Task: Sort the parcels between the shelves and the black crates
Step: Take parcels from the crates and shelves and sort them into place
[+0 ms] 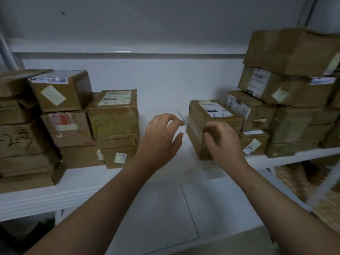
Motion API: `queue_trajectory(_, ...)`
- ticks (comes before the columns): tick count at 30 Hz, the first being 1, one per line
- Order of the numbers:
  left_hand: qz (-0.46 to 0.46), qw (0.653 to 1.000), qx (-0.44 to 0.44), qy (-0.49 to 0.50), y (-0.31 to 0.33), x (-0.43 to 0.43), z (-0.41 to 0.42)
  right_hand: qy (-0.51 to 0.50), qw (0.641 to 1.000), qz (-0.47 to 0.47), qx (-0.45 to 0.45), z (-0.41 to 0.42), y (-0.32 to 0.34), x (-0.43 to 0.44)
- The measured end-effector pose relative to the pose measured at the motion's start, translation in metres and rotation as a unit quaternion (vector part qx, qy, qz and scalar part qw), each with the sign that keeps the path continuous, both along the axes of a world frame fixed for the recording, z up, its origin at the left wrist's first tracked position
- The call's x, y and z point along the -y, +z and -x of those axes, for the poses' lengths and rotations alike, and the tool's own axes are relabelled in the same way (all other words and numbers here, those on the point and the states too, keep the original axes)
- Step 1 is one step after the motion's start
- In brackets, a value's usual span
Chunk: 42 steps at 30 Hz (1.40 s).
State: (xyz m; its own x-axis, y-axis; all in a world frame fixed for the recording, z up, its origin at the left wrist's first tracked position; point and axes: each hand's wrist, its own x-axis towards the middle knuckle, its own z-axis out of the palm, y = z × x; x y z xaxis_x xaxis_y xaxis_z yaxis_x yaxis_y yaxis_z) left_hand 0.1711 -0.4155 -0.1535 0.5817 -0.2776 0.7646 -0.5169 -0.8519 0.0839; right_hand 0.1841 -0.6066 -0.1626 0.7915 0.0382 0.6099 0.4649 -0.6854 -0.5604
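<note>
A brown parcel (211, 115) with a white label marked "2-2" stands on the white shelf (82, 183), right of the middle gap. My right hand (223, 144) is at its near corner, fingers curled against the cardboard. My left hand (161, 137) hovers in the gap just left of the parcel with its fingers spread, touching nothing. Stacked brown parcels (113, 115) fill the shelf on the left, and more stacked parcels (287, 89) rise on the right. No black crate is in view.
A lower shelf level (165, 214) shows beneath my arms. At the lower right, behind the shelf edge, lie pale woven bundles (294, 181). The white back wall (156, 80) closes the shelf behind the gap.
</note>
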Motion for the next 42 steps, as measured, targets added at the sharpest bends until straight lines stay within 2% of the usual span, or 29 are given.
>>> queue_trajectory(5,0.039,0.994,-0.103,0.007,-0.023,0.060,-0.033,-0.029,0.999,-0.033,-0.024,-0.009,-0.012,0.062)
queue_trajectory(8,0.176,0.959,-0.223,0.025,-0.038,0.088,-0.042,-0.040,0.996,-0.072,-0.044,-0.015,-0.026,0.086)
queue_trajectory(10,0.242,0.935,-0.258,0.021,-0.040,0.105,-0.046,-0.036,0.994,-0.085,-0.050,-0.020,-0.031,0.095)
queue_trajectory(12,0.249,0.932,-0.263,0.012,-0.034,0.116,-0.052,-0.022,0.994,-0.100,-0.047,-0.026,-0.032,0.099)
queue_trajectory(16,0.206,0.943,-0.260,0.029,-0.025,0.129,-0.062,-0.009,0.992,-0.117,-0.036,-0.035,-0.028,0.102)
queue_trajectory(22,0.308,0.932,-0.182,0.066,-0.031,0.130,-0.041,0.066,0.971,-0.217,-0.080,-0.035,-0.029,0.097)
queue_trajectory(26,0.443,0.884,-0.135,0.061,-0.034,0.132,-0.021,0.089,0.971,-0.214,-0.065,-0.035,-0.026,0.082)
queue_trajectory(29,0.506,0.851,-0.139,0.018,-0.037,0.127,-0.018,0.105,0.956,-0.251,-0.108,-0.034,-0.017,0.078)
queue_trajectory(32,0.534,0.825,-0.184,-0.032,-0.038,0.118,-0.013,0.125,0.950,-0.254,-0.131,-0.034,-0.014,0.079)
queue_trajectory(37,0.549,0.787,-0.245,-0.139,-0.030,0.098,0.000,0.218,0.933,-0.265,-0.110,-0.030,-0.014,0.080)
queue_trajectory(40,0.602,0.741,-0.251,-0.160,-0.016,0.096,0.004,0.251,0.925,-0.260,-0.117,-0.025,-0.011,0.078)
queue_trajectory(42,0.619,0.730,-0.245,-0.152,-0.008,0.099,0.007,0.255,0.915,-0.288,-0.122,-0.021,-0.009,0.074)
